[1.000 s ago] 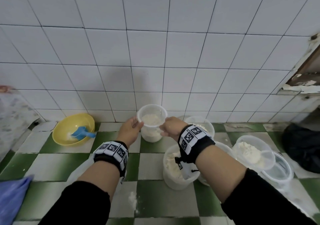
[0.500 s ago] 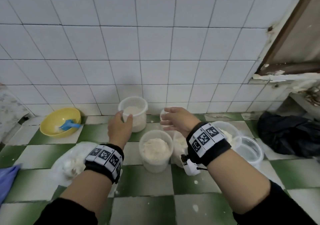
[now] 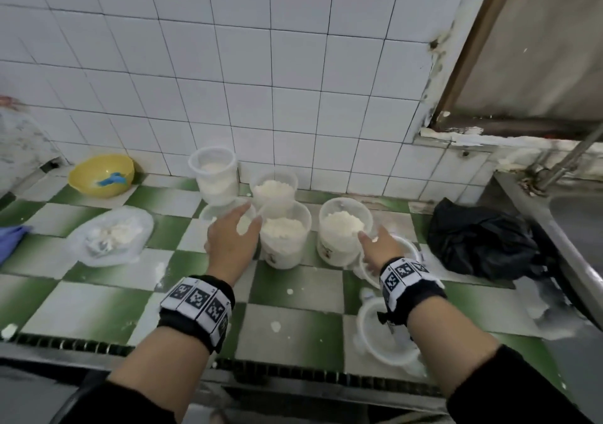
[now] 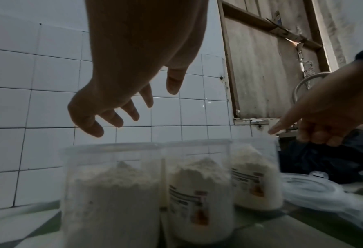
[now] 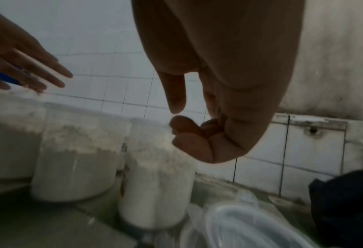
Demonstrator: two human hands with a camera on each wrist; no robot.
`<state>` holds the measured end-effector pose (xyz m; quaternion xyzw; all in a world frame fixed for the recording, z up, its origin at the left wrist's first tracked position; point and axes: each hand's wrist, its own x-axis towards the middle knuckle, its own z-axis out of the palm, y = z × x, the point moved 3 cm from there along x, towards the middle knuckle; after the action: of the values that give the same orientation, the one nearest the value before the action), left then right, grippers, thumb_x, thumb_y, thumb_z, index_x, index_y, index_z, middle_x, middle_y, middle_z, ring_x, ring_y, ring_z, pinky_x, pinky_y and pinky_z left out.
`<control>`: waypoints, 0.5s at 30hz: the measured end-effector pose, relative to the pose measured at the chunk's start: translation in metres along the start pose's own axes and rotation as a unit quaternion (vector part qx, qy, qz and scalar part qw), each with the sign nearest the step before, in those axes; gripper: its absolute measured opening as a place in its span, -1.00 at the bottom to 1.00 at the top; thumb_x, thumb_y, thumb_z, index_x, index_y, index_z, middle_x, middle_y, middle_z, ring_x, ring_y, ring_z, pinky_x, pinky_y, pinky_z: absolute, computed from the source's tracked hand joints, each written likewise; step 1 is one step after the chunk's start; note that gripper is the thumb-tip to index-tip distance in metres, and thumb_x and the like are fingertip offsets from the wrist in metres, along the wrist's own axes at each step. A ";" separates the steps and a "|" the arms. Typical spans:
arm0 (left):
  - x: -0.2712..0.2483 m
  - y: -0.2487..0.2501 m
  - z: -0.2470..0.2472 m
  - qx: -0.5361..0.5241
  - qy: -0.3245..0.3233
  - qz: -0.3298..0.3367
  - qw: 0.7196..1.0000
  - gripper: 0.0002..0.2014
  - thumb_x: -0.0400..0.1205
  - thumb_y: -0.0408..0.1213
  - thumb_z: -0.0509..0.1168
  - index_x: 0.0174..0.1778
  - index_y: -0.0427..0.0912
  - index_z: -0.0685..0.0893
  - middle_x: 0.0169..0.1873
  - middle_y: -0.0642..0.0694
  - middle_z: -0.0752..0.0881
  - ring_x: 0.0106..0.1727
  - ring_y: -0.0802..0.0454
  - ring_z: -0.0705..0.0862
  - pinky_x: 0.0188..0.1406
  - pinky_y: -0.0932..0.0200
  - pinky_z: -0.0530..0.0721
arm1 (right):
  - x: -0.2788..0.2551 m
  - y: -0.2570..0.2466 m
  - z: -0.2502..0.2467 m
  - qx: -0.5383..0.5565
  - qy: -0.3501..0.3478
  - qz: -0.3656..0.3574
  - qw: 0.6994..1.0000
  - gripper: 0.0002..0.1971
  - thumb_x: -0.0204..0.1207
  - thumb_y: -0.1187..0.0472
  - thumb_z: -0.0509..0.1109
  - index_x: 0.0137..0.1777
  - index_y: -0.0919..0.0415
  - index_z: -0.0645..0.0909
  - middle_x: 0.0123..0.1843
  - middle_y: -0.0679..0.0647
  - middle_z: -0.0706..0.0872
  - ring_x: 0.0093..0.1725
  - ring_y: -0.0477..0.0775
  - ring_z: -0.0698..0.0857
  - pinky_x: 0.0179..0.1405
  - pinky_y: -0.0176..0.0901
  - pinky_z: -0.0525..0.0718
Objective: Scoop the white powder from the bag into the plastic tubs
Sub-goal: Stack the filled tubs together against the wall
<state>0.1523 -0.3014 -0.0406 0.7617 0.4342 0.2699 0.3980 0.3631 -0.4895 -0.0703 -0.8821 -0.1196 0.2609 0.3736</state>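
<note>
Tubs (image 3: 283,231) of powder stand under both empty hands: left (image 3: 230,238) spread, right (image 3: 378,248) loosely curled (forefinger out).

I can't read any text from here. Two of the plastic tubs (image 4: 197,193) carry printed labels (image 4: 189,201) with dark lines and an orange mark, but the print is too blurred to make out. The wristbands (image 3: 404,273) show only black-and-white square code patterns, no letters or numbers.

Tubs by the wall, bag to their left
The tubs (image 3: 284,234) clustered before the wall; the bag (image 3: 111,236) lay left, the bowl (image 3: 101,175) behind it.
</note>
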 end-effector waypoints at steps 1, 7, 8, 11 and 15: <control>-0.009 0.002 0.003 0.003 0.010 0.005 1.000 -0.52 0.63 0.04 0.31 0.46 -0.02 0.60 0.42 -0.05 0.62 0.46 -0.07 0.52 0.53 -0.11 0.41 | 0.003 0.003 0.004 0.045 -0.026 0.012 0.999 -0.53 0.65 -0.01 0.17 0.53 -0.02 0.19 -0.09 0.28 0.67 -0.40 0.16 0.63 -0.47 -0.13 0.61; -0.058 0.008 0.012 0.050 -0.009 0.010 0.999 -0.57 0.64 -0.01 0.28 0.41 -0.05 0.65 0.33 -0.05 0.69 0.41 -0.07 0.57 0.48 -0.10 0.47 | 0.021 -0.006 0.010 0.169 -0.060 0.007 0.984 -0.52 0.63 0.32 0.01 0.54 0.10 0.17 -0.37 0.26 0.66 -0.61 0.08 0.54 -0.64 -0.22 0.56; -0.066 0.006 0.011 0.038 -0.005 -0.009 0.999 -0.58 0.65 -0.07 0.32 0.43 -0.07 0.64 0.36 -0.04 0.67 0.44 -0.04 0.55 0.49 -0.04 0.45 | 0.022 -0.007 0.009 0.162 -0.053 0.000 0.985 -0.49 0.60 0.35 0.00 0.56 0.13 0.19 -0.37 0.26 0.68 -0.60 0.08 0.53 -0.63 -0.23 0.54; -0.082 -0.001 0.010 -0.008 -0.011 -0.037 0.999 -0.55 0.66 -0.08 0.36 0.47 -0.09 0.62 0.40 0.01 0.63 0.42 0.12 0.51 0.49 0.13 0.39 | 0.016 -0.006 0.006 0.146 -0.043 -0.023 0.988 -0.47 0.56 0.34 0.03 0.55 0.16 0.27 -0.35 0.26 0.69 -0.58 0.05 0.46 -0.58 -0.23 0.48; -0.087 -0.002 0.015 -0.072 -0.031 -0.061 0.995 -0.58 0.68 -0.09 0.33 0.46 -0.08 0.61 0.33 0.13 0.61 0.32 0.25 0.52 0.35 0.32 0.36 | -0.011 0.009 0.001 0.149 -0.090 -0.031 0.984 -0.39 0.56 0.34 0.09 0.63 0.04 0.18 -0.36 0.20 0.68 -0.54 0.00 0.44 -0.56 -0.21 0.47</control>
<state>0.1211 -0.3821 -0.0560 0.7115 0.4468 0.2521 0.4802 0.3536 -0.4992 -0.0734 -0.7853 -0.1399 0.3425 0.4963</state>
